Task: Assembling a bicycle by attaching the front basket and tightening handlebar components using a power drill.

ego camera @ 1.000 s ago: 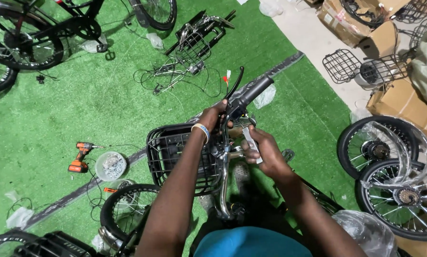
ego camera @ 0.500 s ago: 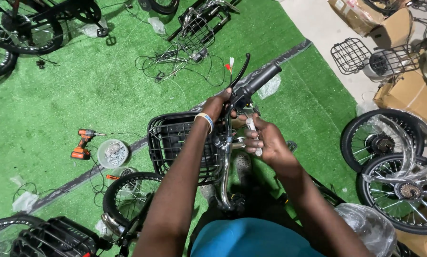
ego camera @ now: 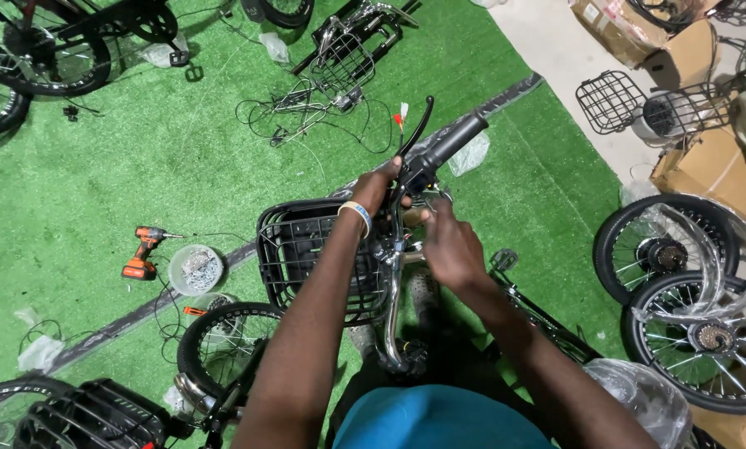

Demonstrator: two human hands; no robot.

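A bicycle stands under me with a chrome handlebar [ego camera: 392,291] and a black front basket [ego camera: 302,249]. My left hand [ego camera: 379,185], with a wristband on the wrist, grips the handlebar just below the black grip [ego camera: 454,135] and the black brake lever [ego camera: 417,125]. My right hand [ego camera: 449,244] is closed around something small beside the bar, close under the brake mount; what it holds is hidden by the fingers. The front wheel [ego camera: 223,345] shows below the basket.
An orange drill [ego camera: 142,252] and a clear tub of small parts [ego camera: 195,268] lie on the green turf at left. Loose cables and a wire basket [ego camera: 339,62] lie ahead. Two wrapped wheels [ego camera: 680,291] and cardboard boxes [ego camera: 722,170] stand at right; bicycles at far left.
My view has shifted a little, so the bar sits more central. My right hand has moved up closer to the brake mount; the left hand keeps its hold.
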